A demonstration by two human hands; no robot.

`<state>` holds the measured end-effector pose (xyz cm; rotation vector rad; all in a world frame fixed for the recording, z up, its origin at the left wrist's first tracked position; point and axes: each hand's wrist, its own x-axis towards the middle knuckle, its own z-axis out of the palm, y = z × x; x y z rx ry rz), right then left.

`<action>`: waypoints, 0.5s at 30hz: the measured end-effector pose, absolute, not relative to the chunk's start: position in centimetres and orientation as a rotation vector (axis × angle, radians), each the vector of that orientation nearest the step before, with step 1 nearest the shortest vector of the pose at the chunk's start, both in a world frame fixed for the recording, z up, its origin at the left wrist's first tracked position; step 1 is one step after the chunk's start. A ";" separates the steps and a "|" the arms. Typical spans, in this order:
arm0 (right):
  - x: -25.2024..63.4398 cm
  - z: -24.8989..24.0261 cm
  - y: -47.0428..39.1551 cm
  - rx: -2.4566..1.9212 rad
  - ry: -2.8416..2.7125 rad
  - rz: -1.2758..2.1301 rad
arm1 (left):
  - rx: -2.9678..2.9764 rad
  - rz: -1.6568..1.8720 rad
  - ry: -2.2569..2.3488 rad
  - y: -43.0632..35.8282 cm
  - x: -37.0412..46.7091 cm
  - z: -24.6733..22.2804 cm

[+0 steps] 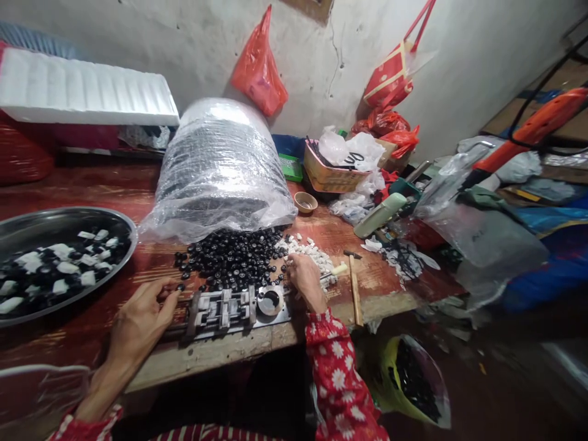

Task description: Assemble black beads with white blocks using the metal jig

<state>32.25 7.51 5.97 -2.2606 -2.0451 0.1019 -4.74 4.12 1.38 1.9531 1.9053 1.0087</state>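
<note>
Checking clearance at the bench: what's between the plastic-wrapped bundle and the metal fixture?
A pile of small black round parts fills the stretch from the plastic-wrapped bundle to the metal fixture; head view.

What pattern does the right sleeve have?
White flowers on red; the right sleeve shows best in the head view.

1 view, worn on the head, looks forward and down over the table (pixel 395 299) from its near edge; both hands (pixel 146 313) sit close below, the wall (pixel 193 37) farther off.
</note>
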 end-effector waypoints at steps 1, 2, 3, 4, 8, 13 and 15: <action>32.3 6.0 7.6 -2.279 -2.031 0.094 | 1.942 0.971 1.891 4.4 -4.9 1.3; 32.3 5.9 7.6 -2.294 -2.020 0.091 | 1.934 0.950 1.860 4.6 -5.0 1.2; 32.3 5.9 7.8 -2.307 -2.013 0.092 | 1.927 0.944 1.824 4.8 -5.1 1.1; 32.2 5.8 7.9 -2.317 -2.006 0.095 | 1.918 0.949 1.793 5.0 -5.1 1.1; 32.1 5.5 8.8 -2.335 -1.972 0.110 | 1.876 0.981 1.751 5.1 -5.1 1.3; 32.4 5.1 9.0 -2.278 -1.905 0.116 | 1.810 1.023 1.659 4.1 -5.2 1.9; 32.5 5.1 8.7 -2.227 -1.878 0.118 | 1.829 1.069 1.667 3.5 -5.2 2.1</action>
